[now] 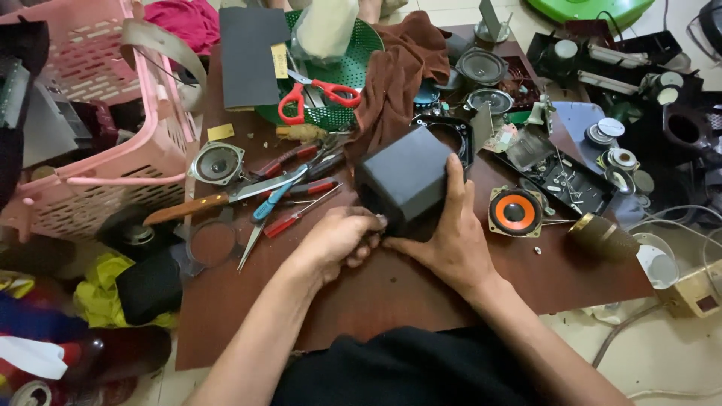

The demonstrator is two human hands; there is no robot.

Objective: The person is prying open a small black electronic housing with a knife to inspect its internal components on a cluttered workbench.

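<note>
We grip a matte black boxy speaker case [406, 180] at the middle of the brown wooden table [391, 289]: right hand [451, 244] wraps its side, left hand [338, 239] pinches its lower edge.

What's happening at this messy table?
A person holds a small black speaker box on a brown table. The right hand grips its side, and the left hand works at its lower edge. Around it lie loose speakers, an orange-coned speaker, red-handled scissors and a knife.
</note>
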